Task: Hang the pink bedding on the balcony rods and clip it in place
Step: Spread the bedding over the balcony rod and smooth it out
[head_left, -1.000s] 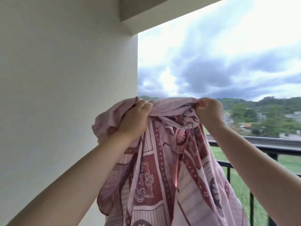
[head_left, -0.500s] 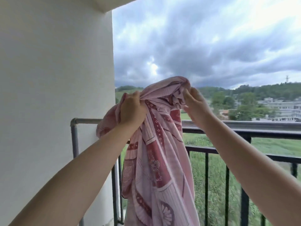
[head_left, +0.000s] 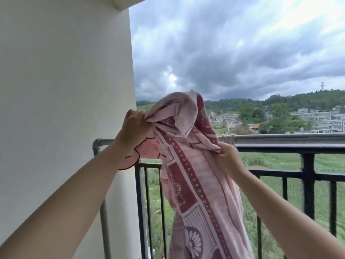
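Observation:
The pink bedding (head_left: 194,184), patterned in dark red, hangs bunched in front of me, its top fold rising above rail height. My left hand (head_left: 133,131) grips a wad of it at the upper left. Lower and to the right, my right hand (head_left: 226,156) pinches an edge of the cloth. A grey metal rod (head_left: 280,140) runs horizontally just behind the cloth at hand height and bends down at the wall on the left. Whether the cloth touches the rod is hidden.
A black balcony railing (head_left: 306,161) with vertical bars stands just behind and below the rod. A white wall (head_left: 61,90) fills the left side. Beyond lie grass, buildings, hills and a cloudy sky.
The view has tilted down, showing more rod and railing. My right hand has dropped from the top of the bundle to a lower edge near the rod. The left hand keeps its grip.

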`<state>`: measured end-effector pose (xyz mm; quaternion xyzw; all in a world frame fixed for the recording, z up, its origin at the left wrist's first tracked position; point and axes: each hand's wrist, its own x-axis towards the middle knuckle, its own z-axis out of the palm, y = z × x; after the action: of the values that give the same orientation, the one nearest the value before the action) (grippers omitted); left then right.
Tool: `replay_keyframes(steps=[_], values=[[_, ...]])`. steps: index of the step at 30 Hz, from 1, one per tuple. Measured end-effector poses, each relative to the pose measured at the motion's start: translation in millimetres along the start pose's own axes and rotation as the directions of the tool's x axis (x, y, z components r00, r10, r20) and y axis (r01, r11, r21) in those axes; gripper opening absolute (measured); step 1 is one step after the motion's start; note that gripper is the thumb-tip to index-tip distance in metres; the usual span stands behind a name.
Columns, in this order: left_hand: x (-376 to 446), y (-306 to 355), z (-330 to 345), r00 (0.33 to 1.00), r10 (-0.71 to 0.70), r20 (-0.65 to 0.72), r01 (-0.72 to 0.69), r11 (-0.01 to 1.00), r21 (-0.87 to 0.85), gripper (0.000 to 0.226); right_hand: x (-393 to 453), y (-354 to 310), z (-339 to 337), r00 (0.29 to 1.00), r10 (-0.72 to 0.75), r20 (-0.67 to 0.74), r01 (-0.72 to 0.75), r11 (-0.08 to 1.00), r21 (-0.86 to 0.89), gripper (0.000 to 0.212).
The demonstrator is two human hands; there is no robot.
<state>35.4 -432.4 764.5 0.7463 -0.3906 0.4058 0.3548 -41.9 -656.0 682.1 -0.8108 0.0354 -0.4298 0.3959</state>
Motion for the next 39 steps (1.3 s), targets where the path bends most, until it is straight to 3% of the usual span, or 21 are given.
replay_keyframes(steps=[2,5,8,10,12,14,16,19,21,23,25,26,28,29,30,32,33,35,36,38,39], values=[[5.1,-35.8,-18.6,0.990,0.017,0.139,-0.032,0.994,0.109,0.025,19.3,-23.5,-4.1,0.989,-0.095,-0.117,0.077,0.987,-0.144,0.012],[17.3,-89.0,-36.6,0.934,-0.101,0.343,0.094,0.995,0.037,0.025,40.0,-48.4,-1.5,0.958,-0.237,-0.163,0.151,0.897,-0.416,0.018],[23.6,-126.0,-43.8,0.897,-0.010,0.441,0.012,1.000,-0.001,0.029,38.8,-50.9,17.3,0.951,-0.304,-0.055,0.227,0.810,-0.540,0.023],[24.2,-137.3,-45.6,0.855,-0.050,0.517,0.089,0.995,-0.052,0.030,33.5,-44.4,28.0,0.971,-0.239,0.016,0.208,0.805,-0.556,0.022],[24.9,-144.3,-36.6,0.880,-0.031,0.474,0.153,0.964,-0.219,0.021,28.7,-34.8,32.1,0.983,-0.179,0.042,0.173,0.825,-0.538,0.017],[28.4,-145.9,-24.2,0.924,-0.114,0.366,0.265,0.879,-0.396,0.035,26.6,-26.3,33.7,0.979,-0.163,0.125,0.205,0.799,-0.565,0.007],[33.8,-138.1,-12.5,0.942,-0.186,0.280,0.303,0.831,-0.466,0.037,25.2,-23.0,38.5,0.962,-0.072,0.265,0.220,0.780,-0.586,0.007],[46.1,-114.8,-5.6,0.949,-0.189,0.253,0.293,0.828,-0.479,0.038,22.7,-14.9,50.6,0.922,0.161,0.352,0.091,0.794,-0.601,0.016],[57.0,-98.8,-3.4,0.958,-0.195,0.208,0.262,0.891,-0.370,0.045,17.9,-7.4,61.6,0.900,0.258,0.352,0.009,0.796,-0.606,0.021],[68.8,-82.4,0.2,0.968,-0.213,0.130,0.241,0.933,-0.268,0.037,8.1,-2.7,73.9,0.878,0.297,0.377,-0.028,0.816,-0.577,0.024],[80.5,-71.8,8.3,0.968,-0.230,0.104,0.247,0.947,-0.207,0.025,-8.0,-6.7,88.2,0.885,0.281,0.370,-0.147,0.925,-0.350,0.026],[84.0,-69.4,14.1,0.967,-0.232,0.104,0.246,0.956,-0.156,0.022,-16.0,-12.7,93.1,0.894,0.264,0.363,-0.240,0.964,-0.110,0.029],[82.4,-67.7,26.5,0.966,-0.218,0.138,0.230,0.971,-0.072,0.021,-31.0,-30.8,95.1,0.915,0.192,0.356,-0.331,0.862,0.384,0.060],[78.7,-67.6,32.7,0.965,-0.206,0.162,0.216,0.975,-0.047,0.021,-35.4,-39.3,95.5,0.919,0.160,0.361,-0.326,0.823,0.465,0.076],[74.4,-68.1,37.9,0.964,-0.192,0.182,0.199,0.980,-0.021,0.022,-40.2,-49.3,97.8,0.921,0.125,0.369,-0.287,0.858,0.426,0.084],[71.7,-68.5,43.7,0.958,-0.202,0.205,0.205,0.979,0.006,0.024,-43.1,-61.9,110.6,0.925,0.113,0.363,-0.155,0.984,0.089,0.077],[72.8,-68.7,43.5,0.954,-0.221,0.202,0.224,0.975,0.012,0.022,-42.2,-65.3,119.1,0.951,0.118,0.285,-0.086,0.989,-0.122,0.067],[76.9,-70.8,40.1,0.958,-0.224,0.178,0.224,0.974,0.024,0.024,-36.3,-63.7,134.0,0.998,0.010,0.067,0.015,0.931,-0.364,0.031],[79.6,-72.8,38.2,0.964,-0.212,0.158,0.211,0.977,0.027,0.027,-33.1,-60.8,138.6,0.999,-0.046,-0.012,0.037,0.910,-0.413,0.014],[82.9,-79.1,33.8,0.973,-0.195,0.125,0.192,0.981,0.039,0.028,-24.7,-58.0,137.0,0.997,-0.045,-0.057,0.023,0.937,-0.349,0.024],[83.7,-84.3,30.8,0.976,-0.183,0.117,0.177,0.983,0.057,0.025,-19.2,-59.0,131.4,0.997,0.022,-0.074,-0.037,0.978,-0.205,0.030]])
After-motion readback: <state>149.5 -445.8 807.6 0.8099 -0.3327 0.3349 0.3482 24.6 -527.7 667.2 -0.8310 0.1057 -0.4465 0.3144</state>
